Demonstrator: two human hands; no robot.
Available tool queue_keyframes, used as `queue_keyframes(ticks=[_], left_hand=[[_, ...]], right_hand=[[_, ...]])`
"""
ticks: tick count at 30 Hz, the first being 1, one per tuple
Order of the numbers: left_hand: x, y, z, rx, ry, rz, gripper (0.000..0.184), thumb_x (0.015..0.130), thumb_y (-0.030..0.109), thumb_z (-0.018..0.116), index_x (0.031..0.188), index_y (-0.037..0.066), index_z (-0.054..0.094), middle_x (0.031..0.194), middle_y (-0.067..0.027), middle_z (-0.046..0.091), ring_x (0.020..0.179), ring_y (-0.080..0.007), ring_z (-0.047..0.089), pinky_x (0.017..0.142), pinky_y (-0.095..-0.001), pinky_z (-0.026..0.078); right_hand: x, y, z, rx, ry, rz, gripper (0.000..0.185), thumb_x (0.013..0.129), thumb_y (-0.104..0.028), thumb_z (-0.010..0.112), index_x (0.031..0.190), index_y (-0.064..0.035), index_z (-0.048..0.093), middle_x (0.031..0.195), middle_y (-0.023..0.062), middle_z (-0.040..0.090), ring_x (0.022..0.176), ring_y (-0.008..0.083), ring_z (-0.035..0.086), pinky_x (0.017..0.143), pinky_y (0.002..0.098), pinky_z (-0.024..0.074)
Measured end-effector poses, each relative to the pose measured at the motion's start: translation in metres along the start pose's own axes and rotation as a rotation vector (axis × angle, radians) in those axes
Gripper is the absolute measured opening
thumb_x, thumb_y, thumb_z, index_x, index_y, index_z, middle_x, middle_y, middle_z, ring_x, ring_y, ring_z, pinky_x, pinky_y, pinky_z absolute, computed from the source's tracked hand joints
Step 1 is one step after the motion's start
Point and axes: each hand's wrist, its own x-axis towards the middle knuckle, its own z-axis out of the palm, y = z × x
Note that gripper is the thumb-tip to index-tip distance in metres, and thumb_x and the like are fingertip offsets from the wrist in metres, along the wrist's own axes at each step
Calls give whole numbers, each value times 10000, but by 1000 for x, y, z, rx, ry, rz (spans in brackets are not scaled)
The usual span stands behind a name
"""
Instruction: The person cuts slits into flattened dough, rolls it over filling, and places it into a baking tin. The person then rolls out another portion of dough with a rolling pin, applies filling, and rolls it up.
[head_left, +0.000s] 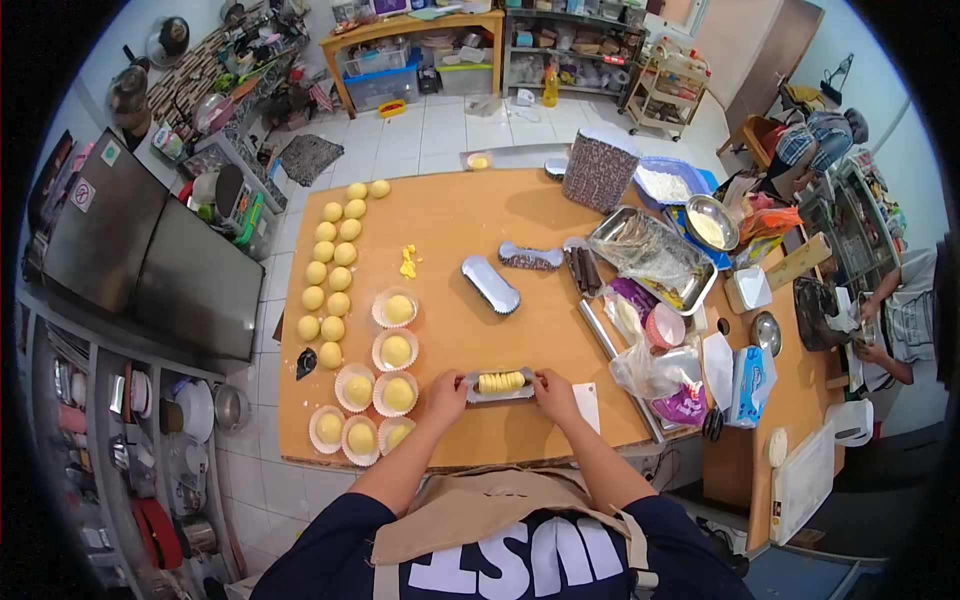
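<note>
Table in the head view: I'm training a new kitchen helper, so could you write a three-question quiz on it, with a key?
1. How many fluted paper cups hold a dough ball? A) four B) seven C) ten
2. True or false: the ridged roll lies in a long paper case between the left hand and the right hand.
3. Fill in: the blue packet lies toward the ____ side of the table, by the person's own left and right.

Key: 1. B; 2. true; 3. right
</note>
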Motion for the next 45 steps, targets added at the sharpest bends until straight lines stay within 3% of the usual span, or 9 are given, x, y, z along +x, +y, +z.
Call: queue_keyframes(ticks=[3,9,16,19,22,26,30,39,45], left_hand=[[11,-9,7,-154,-33,-152,202,889,196,607,995,24,604,953,-105,657,913,-237,630,767,-349,505],[-2,43,-25,-1203,-189,-610,227,939,258,554,1108,119,495,1091,-74,570,960,-219,606,765,-384,539],[29,45,-19,-1343,-255,-596,350,994,447,424,1176,153,475,1155,-78,563,970,-237,599,765,-426,545],[66,63,-28,-1364,-193,-604,362,1005,449,388,1192,152,478,1150,-77,575,974,-239,600,766,-417,545],[129,38,-20,-1490,-196,-546,391,1003,458,385,1204,135,478,1114,-94,598,938,-263,613,743,-394,549],[192,70,-53,-1365,-24,-484,412,1001,462,390,1211,116,466,1106,-108,602,882,-279,629,709,-392,557],[258,61,-57,-1332,26,-410,399,1002,453,391,1209,118,453,1095,-116,609,863,-277,637,653,-404,561],[347,60,-34,-1073,106,-482,416,978,459,461,1194,104,437,1100,-108,607,864,-246,635,638,-388,554],[347,65,-29,334,476,-4,533,902,375,600,1320,87,436,1335,-131,485,1200,-312,495,949,-482,442]], right_hand=[[-4,-17,-9,-160,-6,-24,230,882,-112,571,1048,36,625,779,136,667,628,208,659,580,329,522],[-12,-38,-20,150,-54,55,211,902,-60,530,1053,40,638,751,86,646,636,148,644,576,270,527],[-3,-52,-35,652,-5,46,343,946,-104,534,1267,6,484,962,103,624,802,137,628,688,267,528],[7,-22,-32,67,-108,95,476,936,-208,572,1353,-51,405,1166,133,566,1029,208,584,908,381,474],[-22,-35,-30,-684,-162,-454,585,922,-392,555,1407,-112,385,1398,143,421,1299,276,403,1101,481,266],[-13,-12,-22,-876,-302,-498,806,863,-620,491,1492,-173,260,1563,104,192,1453,297,134,1156,517,88],[-8,-68,-51,-891,-564,-359,1050,717,-726,591,1514,-182,177,1570,117,164,1458,315,109,1150,545,56],[-3,-56,-51,-662,-541,-369,1094,609,-569,771,1484,-163,255,1545,135,240,1431,325,210,1106,598,183],[-2,-60,-50,-762,-598,-333,1099,638,-609,736,1504,-201,197,1568,111,175,1448,309,158,1136,556,117]])
